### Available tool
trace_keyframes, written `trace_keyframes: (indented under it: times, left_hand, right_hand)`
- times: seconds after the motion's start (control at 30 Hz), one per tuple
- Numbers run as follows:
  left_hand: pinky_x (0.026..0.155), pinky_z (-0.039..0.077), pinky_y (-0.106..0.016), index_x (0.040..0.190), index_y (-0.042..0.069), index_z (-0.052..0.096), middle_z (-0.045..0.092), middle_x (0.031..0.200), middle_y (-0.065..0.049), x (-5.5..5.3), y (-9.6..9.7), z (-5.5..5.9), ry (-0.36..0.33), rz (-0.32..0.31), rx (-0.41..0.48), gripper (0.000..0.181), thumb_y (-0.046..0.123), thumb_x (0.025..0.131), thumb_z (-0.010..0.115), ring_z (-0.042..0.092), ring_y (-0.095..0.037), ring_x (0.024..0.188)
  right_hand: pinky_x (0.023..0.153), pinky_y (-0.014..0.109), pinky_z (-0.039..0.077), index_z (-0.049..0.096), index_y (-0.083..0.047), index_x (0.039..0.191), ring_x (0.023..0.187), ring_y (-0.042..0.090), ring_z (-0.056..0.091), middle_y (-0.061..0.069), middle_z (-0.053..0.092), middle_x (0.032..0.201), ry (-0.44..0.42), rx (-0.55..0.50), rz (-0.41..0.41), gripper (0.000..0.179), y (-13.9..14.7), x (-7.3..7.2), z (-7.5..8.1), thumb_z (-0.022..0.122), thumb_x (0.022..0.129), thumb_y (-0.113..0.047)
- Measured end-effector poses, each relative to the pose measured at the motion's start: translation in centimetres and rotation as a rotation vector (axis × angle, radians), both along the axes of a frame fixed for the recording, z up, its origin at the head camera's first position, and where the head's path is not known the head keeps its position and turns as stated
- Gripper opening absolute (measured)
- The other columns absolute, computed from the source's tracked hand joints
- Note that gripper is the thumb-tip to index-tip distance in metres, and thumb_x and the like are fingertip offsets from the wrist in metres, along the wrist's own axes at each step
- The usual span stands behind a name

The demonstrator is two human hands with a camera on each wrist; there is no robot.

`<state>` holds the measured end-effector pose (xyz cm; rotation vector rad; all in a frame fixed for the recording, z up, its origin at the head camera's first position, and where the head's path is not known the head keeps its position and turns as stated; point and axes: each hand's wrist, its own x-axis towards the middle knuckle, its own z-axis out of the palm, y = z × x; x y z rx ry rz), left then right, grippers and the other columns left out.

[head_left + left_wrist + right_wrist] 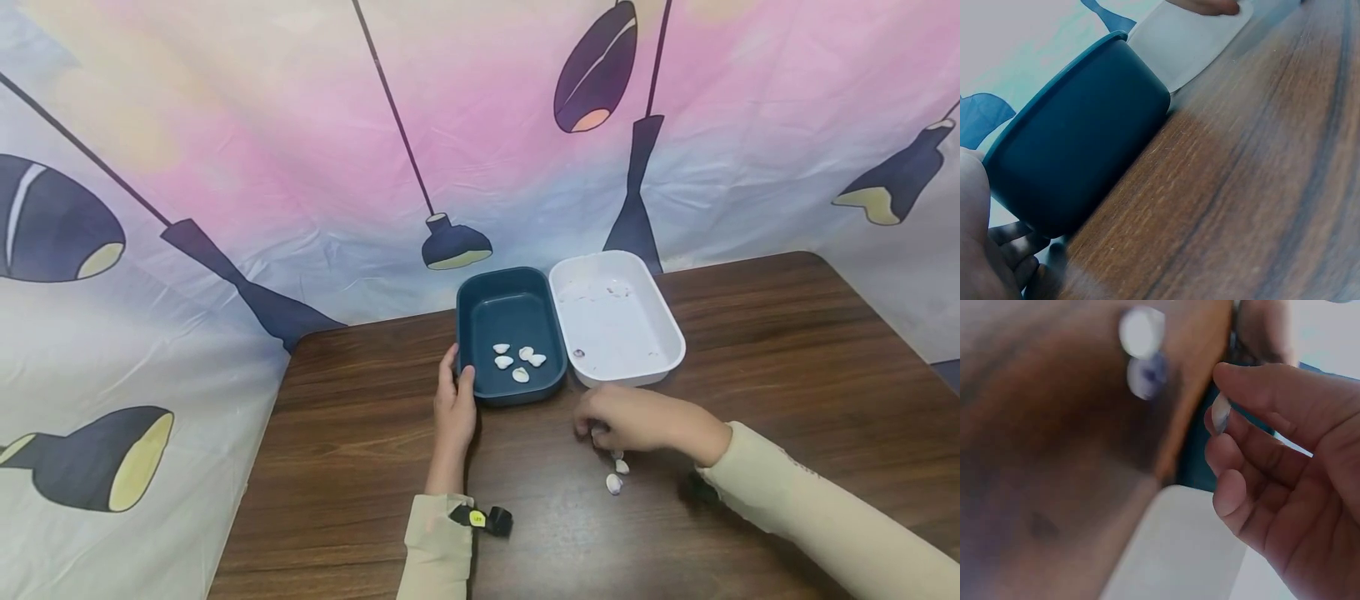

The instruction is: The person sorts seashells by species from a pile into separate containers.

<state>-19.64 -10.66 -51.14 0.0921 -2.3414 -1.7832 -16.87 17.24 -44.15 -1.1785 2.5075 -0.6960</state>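
Note:
My left hand (455, 412) holds the left side of a dark teal tray (467, 312), its thumb at the rim and its fingers along the outer wall. Several pale seashells (503, 362) lie on that tray's floor. Over the table, just in front of a white tray (663, 329), is my right hand (637, 417). In the right wrist view it pinches one small seashell (1220, 414) between thumb and forefinger. Below it, a few loose seashells (614, 483) lie on the wood; the hand partly hides this group.
Both trays stand side by side near the back edge of the brown wooden table (360, 467). One small shell (578, 353) and tiny fragments lie in the white tray. A cloth printed with lamps (300, 167) hangs behind the table.

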Motion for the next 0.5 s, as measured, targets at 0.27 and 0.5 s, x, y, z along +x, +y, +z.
trace_keyframes:
  times: [0.27, 0.5]
  left_hand:
    - [0.123, 0.027, -0.058, 0.163, 0.018, 0.039, 0.041, 0.166, -0.009, 0.0, 0.1, 0.1, -0.002, 0.002, 0.003, 0.051, 0.025, 0.113, 0.047, 0.037, -0.031, 0.153]
    - [0.123, 0.027, -0.058, 0.163, 0.02, 0.039, 0.04, 0.166, -0.009, 0.0, 0.0, 0.1, -0.006, -0.006, 0.014, 0.05, 0.025, 0.114, 0.047, 0.036, -0.031, 0.153]
  right_hand:
    - [0.075, 0.031, 0.055, 0.075, -0.014, 0.09, 0.08, 0.007, 0.06, -0.011, 0.068, 0.086, 0.073, -0.021, 0.013, 0.016, 0.9, -1.2, 2.6, 0.074, 0.087, 0.001]
    - [0.069, 0.03, 0.051, 0.073, -0.019, 0.083, 0.072, 0.008, 0.057, -0.014, 0.063, 0.079, 0.14, -0.056, -0.028, 0.018, 2.2, -3.5, 4.9, 0.076, 0.087, -0.001]
